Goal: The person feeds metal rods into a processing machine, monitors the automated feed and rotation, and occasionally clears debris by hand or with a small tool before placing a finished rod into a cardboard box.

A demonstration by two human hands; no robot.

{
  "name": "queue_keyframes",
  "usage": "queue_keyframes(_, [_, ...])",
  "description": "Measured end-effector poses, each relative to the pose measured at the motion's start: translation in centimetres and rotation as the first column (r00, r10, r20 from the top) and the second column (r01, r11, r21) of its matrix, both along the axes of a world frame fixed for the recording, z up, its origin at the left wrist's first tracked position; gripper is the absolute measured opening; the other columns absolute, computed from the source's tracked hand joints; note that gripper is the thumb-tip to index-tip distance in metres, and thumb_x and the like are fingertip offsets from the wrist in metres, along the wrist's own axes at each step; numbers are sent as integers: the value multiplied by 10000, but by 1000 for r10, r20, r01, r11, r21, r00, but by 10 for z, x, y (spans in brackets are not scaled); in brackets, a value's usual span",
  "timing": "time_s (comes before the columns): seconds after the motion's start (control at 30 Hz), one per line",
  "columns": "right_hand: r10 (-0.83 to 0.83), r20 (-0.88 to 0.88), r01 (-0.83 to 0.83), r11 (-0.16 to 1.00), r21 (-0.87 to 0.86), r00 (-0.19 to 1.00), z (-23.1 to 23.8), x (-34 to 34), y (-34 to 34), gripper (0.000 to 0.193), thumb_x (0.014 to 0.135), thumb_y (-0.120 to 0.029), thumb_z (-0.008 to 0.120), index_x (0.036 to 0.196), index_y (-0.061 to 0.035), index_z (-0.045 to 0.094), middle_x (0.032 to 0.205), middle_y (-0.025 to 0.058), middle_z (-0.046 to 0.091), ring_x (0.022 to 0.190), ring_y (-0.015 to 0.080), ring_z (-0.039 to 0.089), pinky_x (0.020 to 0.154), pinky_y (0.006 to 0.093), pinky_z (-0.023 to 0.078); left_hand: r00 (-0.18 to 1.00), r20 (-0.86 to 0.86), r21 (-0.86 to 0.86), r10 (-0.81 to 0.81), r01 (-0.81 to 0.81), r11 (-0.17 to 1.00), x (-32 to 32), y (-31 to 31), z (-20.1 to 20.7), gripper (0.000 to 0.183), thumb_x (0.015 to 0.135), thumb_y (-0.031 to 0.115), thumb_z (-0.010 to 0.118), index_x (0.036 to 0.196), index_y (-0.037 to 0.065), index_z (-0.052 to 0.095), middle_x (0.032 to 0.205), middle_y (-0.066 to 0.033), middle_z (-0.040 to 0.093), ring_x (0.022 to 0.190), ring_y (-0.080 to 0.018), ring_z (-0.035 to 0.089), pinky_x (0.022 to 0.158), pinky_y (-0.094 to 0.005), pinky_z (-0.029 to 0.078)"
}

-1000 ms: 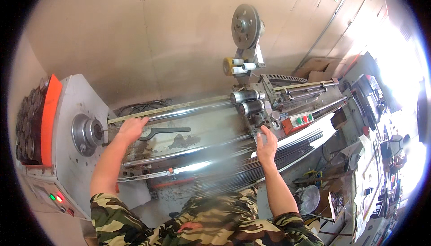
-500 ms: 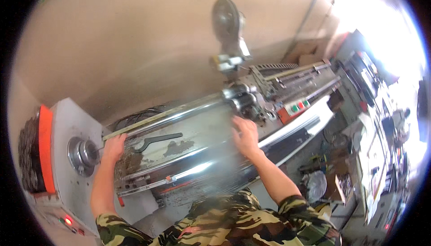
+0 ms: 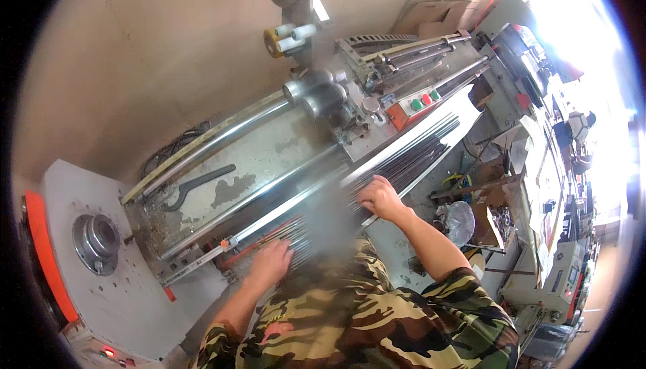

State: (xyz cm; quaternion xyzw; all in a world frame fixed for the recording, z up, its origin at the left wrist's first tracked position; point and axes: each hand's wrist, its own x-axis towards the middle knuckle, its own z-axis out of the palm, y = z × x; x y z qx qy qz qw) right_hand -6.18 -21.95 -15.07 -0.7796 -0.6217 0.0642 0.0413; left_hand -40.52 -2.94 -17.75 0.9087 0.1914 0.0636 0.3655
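Head view: left hand and right hand, fingers curled, at thin dark rods lying before the machine bed, apparently picking some out; whether either grips any cannot be told; lifting would call for both ends supported

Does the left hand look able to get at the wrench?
Probably yes: the rails lie between the left hand and the wrench, but nothing covers it, so reaching over looks possible.
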Motion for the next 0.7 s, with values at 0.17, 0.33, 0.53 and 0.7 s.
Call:
queue_keyframes(0.17, [-73,-181,111,972,207,981,5,15,-35,206,671,-143,841,840,-86,738,944,29,717,970,272,621,926,438,459,989,13,87,-149,147,985,32,-23,8,239,890,172,696,1101,61,691,1047,-121,644,978,-344,621,829,-456,529])
queue_keyframes(0.33, [-54,-190,90,979,183,980,-8,70,-31,164,713,-117,809,854,-82,730,963,48,698,951,276,614,867,404,471,991,-40,267,-129,135,954,124,-44,-21,191,883,95,607,1058,64,676,947,-101,594,917,-305,612,761,-419,543])
queue_keyframes(0.53, [38,-165,27,926,375,986,-31,115,-22,169,738,-108,783,898,-85,733,940,47,667,935,281,605,851,407,470,990,-118,442,76,-16,897,174,-62,-8,237,839,73,582,1061,48,660,957,-102,576,903,-296,608,683,-406,559])
queue_keyframes(0.7, [161,-221,-87,947,308,962,-32,137,-25,204,738,-127,789,927,-80,732,930,43,657,953,279,606,850,409,468,937,-292,524,191,-11,852,189,-73,-7,50,820,82,591,848,50,563,921,-107,544,869,-288,597,681,-392,554])
